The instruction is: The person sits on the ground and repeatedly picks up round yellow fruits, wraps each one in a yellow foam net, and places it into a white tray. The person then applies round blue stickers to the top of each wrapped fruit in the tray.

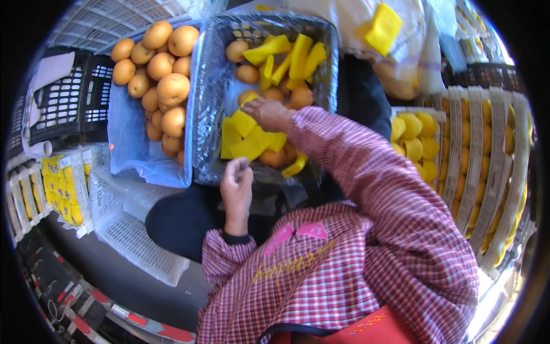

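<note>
A dark rectangular crate lined with clear plastic (204, 109) stands right of a blue-lined crate (127, 153) heaped with round orange-brown fruit (173, 89). Inside the dark crate, the right hand (267, 113) covers yellow ribbed foam sleeves (251, 142), its grip hidden; the left hand (236, 188), loosely curled, seemingly empty, hovers nearer. Sleeving fruit seems in hand; the next move likely calls for both hands.
</note>
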`<state>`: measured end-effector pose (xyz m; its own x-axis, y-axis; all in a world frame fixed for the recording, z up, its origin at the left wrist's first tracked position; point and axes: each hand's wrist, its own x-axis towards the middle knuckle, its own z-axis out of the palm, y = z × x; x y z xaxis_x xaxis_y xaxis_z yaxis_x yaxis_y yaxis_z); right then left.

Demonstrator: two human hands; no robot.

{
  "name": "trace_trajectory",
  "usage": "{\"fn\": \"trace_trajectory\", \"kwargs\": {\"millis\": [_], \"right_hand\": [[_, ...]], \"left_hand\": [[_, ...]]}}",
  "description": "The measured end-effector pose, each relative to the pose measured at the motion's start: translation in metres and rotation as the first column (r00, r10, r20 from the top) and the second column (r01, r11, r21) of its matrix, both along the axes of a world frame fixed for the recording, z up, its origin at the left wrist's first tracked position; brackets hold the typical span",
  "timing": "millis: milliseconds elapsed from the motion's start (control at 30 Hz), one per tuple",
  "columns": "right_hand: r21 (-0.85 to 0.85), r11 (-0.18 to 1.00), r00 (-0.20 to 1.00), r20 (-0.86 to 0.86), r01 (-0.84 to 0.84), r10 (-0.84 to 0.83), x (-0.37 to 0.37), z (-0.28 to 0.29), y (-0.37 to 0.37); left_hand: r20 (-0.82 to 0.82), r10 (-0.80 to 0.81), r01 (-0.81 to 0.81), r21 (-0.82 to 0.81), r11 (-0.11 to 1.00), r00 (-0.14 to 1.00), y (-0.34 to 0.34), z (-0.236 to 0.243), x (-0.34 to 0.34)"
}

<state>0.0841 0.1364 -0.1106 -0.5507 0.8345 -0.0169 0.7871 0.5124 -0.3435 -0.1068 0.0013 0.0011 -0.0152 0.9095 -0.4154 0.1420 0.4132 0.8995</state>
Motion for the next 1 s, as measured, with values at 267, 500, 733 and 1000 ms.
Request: {"fn": "trace_trajectory", "kwargs": {"millis": [267,500,733,1000], "right_hand": [[0.096,0.959,0.963,0.064,-0.267,0.262,-0.028,-0.027,0.025],[-0.462,0.860,0.874,-0.484,-0.218,-0.038,0.010,0.135,-0.024],[0.083,0.994,0.993,0.100,-0.073,0.064,0.054,0.094,0.107],[-0.165,0.981,0.871,0.491,0.099,-0.005,0.091,0.004,0.151]], "left_hand": [[0.007,0.213,-0.209,-0.153,0.966,0.977,0.004,-0.011,-0.002],[-0.085,0.129,-0.117,0.139,0.983,0.988,0.023,-0.005,0.010],[0.352,0.303,-0.221,-0.256,0.941,0.886,0.012,0.007,0.020],[0.677,-0.118,0.446,-0.334,0.830,0.727,0.031,0.044,0.009]]}}
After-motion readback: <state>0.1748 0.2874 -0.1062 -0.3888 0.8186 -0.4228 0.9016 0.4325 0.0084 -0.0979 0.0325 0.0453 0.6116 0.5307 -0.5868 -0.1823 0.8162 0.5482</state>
